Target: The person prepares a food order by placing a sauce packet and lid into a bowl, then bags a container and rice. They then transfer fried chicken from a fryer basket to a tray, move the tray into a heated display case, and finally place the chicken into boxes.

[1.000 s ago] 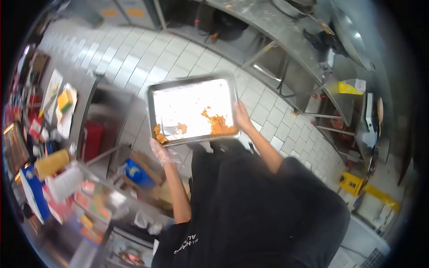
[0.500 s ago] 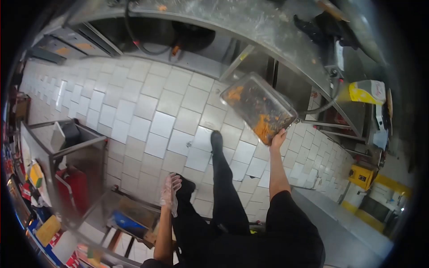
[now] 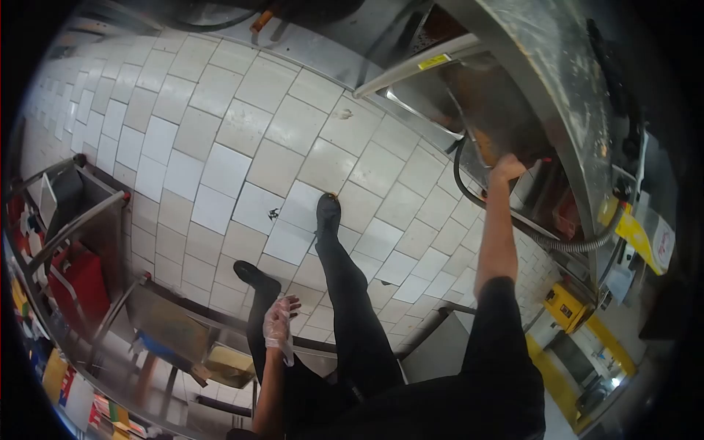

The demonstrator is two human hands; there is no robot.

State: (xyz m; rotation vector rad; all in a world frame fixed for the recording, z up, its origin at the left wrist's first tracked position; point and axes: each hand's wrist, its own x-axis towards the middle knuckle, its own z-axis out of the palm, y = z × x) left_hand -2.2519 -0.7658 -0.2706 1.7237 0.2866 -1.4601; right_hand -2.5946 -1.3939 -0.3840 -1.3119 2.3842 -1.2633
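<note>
My right hand (image 3: 506, 169) reaches under the steel counter at the right, its fingers closed at the near edge of a rectangular metal tray (image 3: 496, 110). The tray is tilted and blurred, and much of it is in shadow below the counter. An orange patch of food residue shows on it just beyond my fingers. My left hand (image 3: 279, 321), in a clear plastic glove, hangs low above my leg. Its fingers are loosely curled and apart, with nothing in them.
The steel counter (image 3: 546, 110) curves along the right, with a ribbed hose (image 3: 576, 244) below it. A yellow box (image 3: 567, 306) stands lower right. At left is a metal rack (image 3: 110, 242) beside a red container (image 3: 79, 290). Pale tiles (image 3: 275, 150) cover the floor.
My right hand has carried the tray from above the floor to the space under the counter. The view has shifted toward the counter. My left hand stays low and empty.
</note>
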